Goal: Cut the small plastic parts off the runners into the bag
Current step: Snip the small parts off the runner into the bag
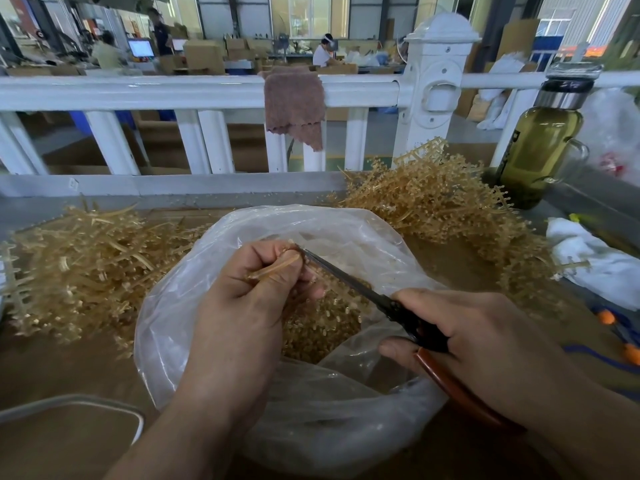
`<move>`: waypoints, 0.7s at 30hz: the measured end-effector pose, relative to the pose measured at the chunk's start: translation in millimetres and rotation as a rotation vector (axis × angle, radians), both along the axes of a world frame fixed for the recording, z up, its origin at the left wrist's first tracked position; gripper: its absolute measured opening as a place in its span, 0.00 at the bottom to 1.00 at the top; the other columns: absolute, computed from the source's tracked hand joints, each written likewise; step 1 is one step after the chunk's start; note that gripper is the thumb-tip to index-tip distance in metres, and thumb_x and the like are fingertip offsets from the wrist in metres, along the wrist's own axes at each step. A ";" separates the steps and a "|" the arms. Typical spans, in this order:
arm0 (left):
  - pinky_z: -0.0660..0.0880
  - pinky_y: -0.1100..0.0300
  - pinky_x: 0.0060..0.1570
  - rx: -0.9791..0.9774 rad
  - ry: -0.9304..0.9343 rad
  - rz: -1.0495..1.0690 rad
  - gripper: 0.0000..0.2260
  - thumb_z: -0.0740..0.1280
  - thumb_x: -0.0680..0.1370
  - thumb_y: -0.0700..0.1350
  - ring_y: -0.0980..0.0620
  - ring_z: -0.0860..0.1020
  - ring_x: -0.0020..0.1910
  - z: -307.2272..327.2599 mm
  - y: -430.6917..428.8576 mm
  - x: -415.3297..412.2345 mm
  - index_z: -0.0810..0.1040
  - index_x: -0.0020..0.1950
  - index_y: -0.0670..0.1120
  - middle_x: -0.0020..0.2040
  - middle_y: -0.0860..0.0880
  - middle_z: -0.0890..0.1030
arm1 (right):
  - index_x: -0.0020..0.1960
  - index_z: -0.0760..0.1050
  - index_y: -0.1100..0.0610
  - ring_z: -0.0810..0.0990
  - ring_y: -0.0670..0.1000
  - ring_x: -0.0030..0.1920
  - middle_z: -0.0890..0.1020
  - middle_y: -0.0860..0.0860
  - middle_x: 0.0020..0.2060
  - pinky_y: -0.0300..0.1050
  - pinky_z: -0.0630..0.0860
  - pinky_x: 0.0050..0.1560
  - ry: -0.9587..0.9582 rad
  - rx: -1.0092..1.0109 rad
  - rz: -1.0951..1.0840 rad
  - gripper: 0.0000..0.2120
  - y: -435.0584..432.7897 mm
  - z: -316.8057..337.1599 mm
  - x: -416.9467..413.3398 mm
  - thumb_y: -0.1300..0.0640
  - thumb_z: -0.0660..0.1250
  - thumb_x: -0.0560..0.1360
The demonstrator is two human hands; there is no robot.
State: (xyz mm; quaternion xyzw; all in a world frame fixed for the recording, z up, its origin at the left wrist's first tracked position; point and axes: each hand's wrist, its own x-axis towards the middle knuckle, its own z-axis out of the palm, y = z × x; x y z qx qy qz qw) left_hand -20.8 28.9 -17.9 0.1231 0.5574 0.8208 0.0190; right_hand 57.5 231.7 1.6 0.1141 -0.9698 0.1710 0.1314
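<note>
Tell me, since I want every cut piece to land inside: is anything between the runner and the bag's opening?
Nothing visible does. The left hand holds the runner directly over the open bag, scissors at its tip.

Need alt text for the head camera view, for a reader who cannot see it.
Over an open clear bag of cut tan parts, the left hand pinches a tan runner while the right hand holds scissors, blade tips at the runner's end. Runners lie in a left pile and a right pile beside the bag, before a white railing.
</note>
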 end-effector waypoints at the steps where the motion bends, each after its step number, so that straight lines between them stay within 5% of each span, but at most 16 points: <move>1: 0.79 0.63 0.40 0.002 -0.003 0.001 0.04 0.70 0.71 0.47 0.52 0.82 0.39 0.5 0.5 0.3 0.82 0.41 0.48 0.40 0.45 0.82 | 0.45 0.71 0.42 0.73 0.40 0.33 0.73 0.38 0.31 0.35 0.67 0.31 0.000 -0.004 -0.001 0.16 0.0 0.5 0.4 0.31 0.58 0.73; 15: 0.79 0.60 0.41 -0.033 0.017 -0.010 0.11 0.65 0.81 0.42 0.51 0.81 0.39 -6.1 -2.2 -4.2 0.82 0.40 0.51 0.40 0.47 0.81 | 0.43 0.72 0.45 0.73 0.42 0.32 0.73 0.41 0.29 0.37 0.67 0.30 -0.022 -0.004 -0.020 0.19 -3.2 -1.9 1.3 0.31 0.56 0.73; 21: 0.77 0.52 0.45 -0.078 0.020 0.013 0.06 0.67 0.77 0.49 0.48 0.82 0.40 -6.5 -1.5 -4.7 0.82 0.43 0.49 0.41 0.45 0.82 | 0.49 0.73 0.44 0.75 0.40 0.38 0.77 0.40 0.36 0.40 0.72 0.38 -0.038 0.011 -0.040 0.24 -0.8 -3.9 1.1 0.27 0.54 0.71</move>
